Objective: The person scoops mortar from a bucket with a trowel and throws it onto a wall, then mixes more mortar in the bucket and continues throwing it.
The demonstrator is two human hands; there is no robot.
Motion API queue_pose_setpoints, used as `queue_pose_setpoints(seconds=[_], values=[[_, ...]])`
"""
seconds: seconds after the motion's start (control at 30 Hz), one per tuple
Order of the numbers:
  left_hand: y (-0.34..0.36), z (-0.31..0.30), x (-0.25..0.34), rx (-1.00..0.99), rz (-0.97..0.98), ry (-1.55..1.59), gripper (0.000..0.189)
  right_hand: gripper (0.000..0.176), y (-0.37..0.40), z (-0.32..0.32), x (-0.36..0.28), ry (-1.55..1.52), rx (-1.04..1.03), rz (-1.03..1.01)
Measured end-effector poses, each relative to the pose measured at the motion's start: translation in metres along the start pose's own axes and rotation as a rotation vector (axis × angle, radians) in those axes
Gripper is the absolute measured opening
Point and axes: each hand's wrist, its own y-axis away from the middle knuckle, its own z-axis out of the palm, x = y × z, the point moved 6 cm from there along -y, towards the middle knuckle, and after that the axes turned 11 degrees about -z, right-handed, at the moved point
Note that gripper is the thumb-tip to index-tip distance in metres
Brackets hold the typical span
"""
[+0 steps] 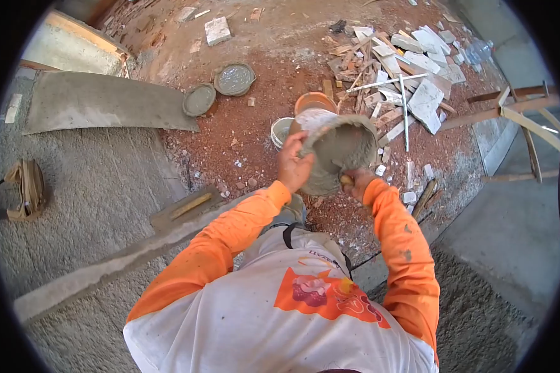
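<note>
The grey mortar floor at the left looks levelled, but the red ground is bare, so I judge that much work is left. The mortar pan, grey and coated, is tilted in the air above the orange bucket. The left hand grips its rim. The right hand is closed around a yellow handle.
</note>
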Motion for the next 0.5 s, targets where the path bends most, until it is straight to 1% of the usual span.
queue_pose_setpoints(seconds=[0.03, 0.07, 0.1, 0.13, 0.17, 0.2, 0.23, 0.27, 0.3, 0.33, 0.4, 0.43, 0.47, 0.5], values=[[-0.017, -0.016, -0.015, 0.007, -0.104, 0.188, 0.029, 0.030, -0.016, -0.026, -0.011, -0.172, 0.086, -0.090], [-0.029, -0.028, -0.029, 0.013, -0.218, 0.375, 0.028, 0.031, -0.030, -0.052, -0.010, -0.050, 0.201, 0.070], [-0.040, -0.042, -0.028, 0.010, -0.236, 0.373, 0.028, 0.032, -0.045, -0.077, -0.018, 0.072, 0.316, 0.230], [-0.054, -0.059, -0.018, 0.051, -0.222, 0.292, 0.028, 0.032, -0.071, -0.079, -0.014, 0.060, 0.310, 0.236], [-0.069, -0.074, -0.009, 0.090, -0.195, 0.210, 0.028, 0.035, -0.100, -0.072, 0.001, 0.062, 0.218, 0.355], [-0.082, -0.085, -0.006, 0.082, -0.189, 0.207, 0.028, 0.037, -0.118, -0.070, 0.008, 0.066, 0.127, 0.471], [-0.093, -0.094, -0.003, 0.106, -0.167, 0.153, 0.028, 0.037, -0.125, -0.080, -0.006, 0.066, 0.134, 0.474], [-0.102, -0.102, -0.001, 0.134, -0.148, 0.101, 0.028, 0.037, -0.138, -0.083, -0.033, 0.069, 0.054, 0.224], [-0.108, -0.109, -0.006, 0.159, -0.161, 0.113, 0.028, 0.037, -0.143, -0.091, -0.059, 0.070, -0.027, -0.027], [-0.116, -0.113, -0.009, 0.165, -0.156, 0.113, 0.028, 0.037, -0.146, -0.112, -0.067, 0.075, -0.025, -0.032], [-0.126, -0.127, -0.011, 0.247, -0.165, 0.197, 0.027, 0.039, -0.155, -0.147, -0.083, 0.095, -0.064, -0.111], [-0.132, -0.130, -0.009, 0.258, -0.161, 0.191, 0.027, 0.032, -0.163, -0.165, -0.079, 0.133, 0.169, -0.009], [-0.138, -0.132, -0.010, 0.286, -0.220, 0.254, 0.027, 0.032, -0.174, -0.168, -0.081, 0.133, 0.173, -0.021], [-0.145, -0.133, -0.009, 0.312, -0.275, 0.317, 0.027, 0.028, -0.183, -0.177, -0.079, 0.267, 0.249, 0.051]])
